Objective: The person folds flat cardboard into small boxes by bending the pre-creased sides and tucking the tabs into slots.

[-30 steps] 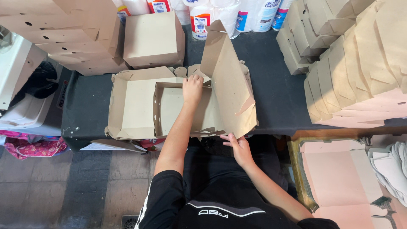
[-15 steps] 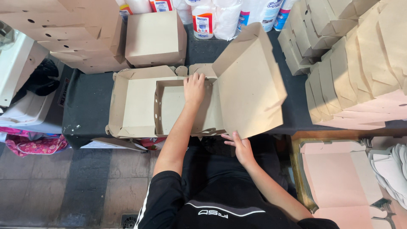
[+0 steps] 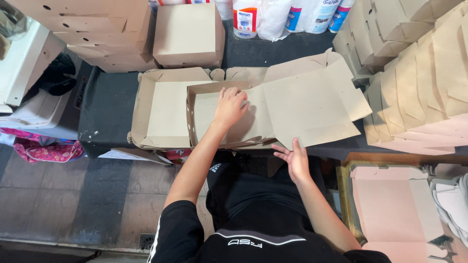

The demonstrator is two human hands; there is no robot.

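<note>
A brown cardboard box blank (image 3: 312, 102) lies partly unfolded on a dark table (image 3: 105, 112). Its left part has its walls standing; its wide lid panel lies nearly flat to the right. My left hand (image 3: 230, 106) presses down inside the standing part, at its far wall. My right hand (image 3: 292, 159) is at the table's near edge, fingers spread, touching the lid panel's near edge from below. An open box blank (image 3: 161, 114) lies under it to the left.
Stacks of folded cardboard boxes stand at the back left (image 3: 97, 34) and along the right (image 3: 419, 83). A closed box (image 3: 187, 34) and white bottles (image 3: 246, 17) sit at the back. Pink flat blanks (image 3: 395, 204) lie low right. A white appliance (image 3: 24, 68) is far left.
The lid panel has swung from upright down to the right and now lies nearly flat. My right hand has slid right along its near edge. My left hand stays inside the box.
</note>
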